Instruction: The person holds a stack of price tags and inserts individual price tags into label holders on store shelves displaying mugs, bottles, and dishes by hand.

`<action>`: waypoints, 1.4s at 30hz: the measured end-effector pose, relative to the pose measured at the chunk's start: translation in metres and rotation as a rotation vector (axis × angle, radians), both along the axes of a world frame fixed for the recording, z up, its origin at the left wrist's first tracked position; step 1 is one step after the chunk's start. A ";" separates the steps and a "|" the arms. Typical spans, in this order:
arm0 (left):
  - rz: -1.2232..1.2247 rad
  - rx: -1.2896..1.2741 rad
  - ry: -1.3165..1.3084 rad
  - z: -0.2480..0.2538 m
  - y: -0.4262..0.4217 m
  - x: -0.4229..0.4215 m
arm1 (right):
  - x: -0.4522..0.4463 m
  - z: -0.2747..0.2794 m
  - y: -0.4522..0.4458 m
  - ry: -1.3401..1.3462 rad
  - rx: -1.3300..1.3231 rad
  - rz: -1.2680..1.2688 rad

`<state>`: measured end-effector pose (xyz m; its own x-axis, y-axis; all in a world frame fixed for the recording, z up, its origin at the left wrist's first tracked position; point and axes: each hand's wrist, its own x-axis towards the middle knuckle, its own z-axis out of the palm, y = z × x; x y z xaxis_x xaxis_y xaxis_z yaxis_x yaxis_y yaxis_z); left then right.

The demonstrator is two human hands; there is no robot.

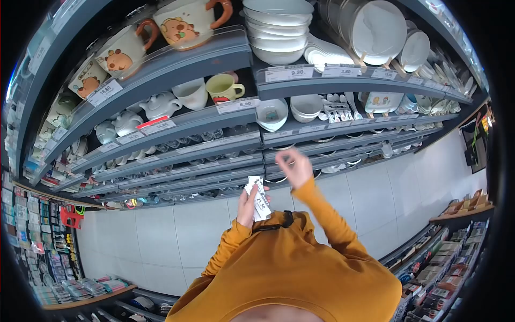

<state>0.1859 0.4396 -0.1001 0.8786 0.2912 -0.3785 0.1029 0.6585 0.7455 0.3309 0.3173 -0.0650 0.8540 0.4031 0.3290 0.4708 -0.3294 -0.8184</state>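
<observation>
Printed price labels (260, 205), the front one reading 21.50, are in my left hand (248, 206), with its fingers wrapped round them in front of my waist. Up and to the right of them, my right hand (294, 166) is raised near the lower shelf edges, its thumb and index finger curled together. Whatever those fingertips hold, if anything, is too small to make out. Above the hands, a white square bowl (272, 114) sits on a shelf beside stacked small bowls (306, 107). A green mug (223, 87) stands to their left, behind a price strip (238, 105).
Tall shelving (177, 126) with mugs, teapots and glasses curves across the front. Stacked white bowls (278, 32) and upright plates (378, 32) fill the top right. Grey floor tiles (150, 236) lie below. A red stool (71, 216) is at the left, and a goods rack (445, 263) at the lower right.
</observation>
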 end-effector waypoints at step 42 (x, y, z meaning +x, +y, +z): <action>0.121 -0.016 -0.111 0.028 -0.297 0.076 | 0.175 0.151 -0.260 -0.339 0.250 0.209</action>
<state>0.2614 0.1421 -0.0719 0.8744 0.3921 -0.2859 -0.0605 0.6727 0.7374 0.5060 0.0570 0.0858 0.5909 0.4278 0.6840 0.7603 -0.0119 -0.6495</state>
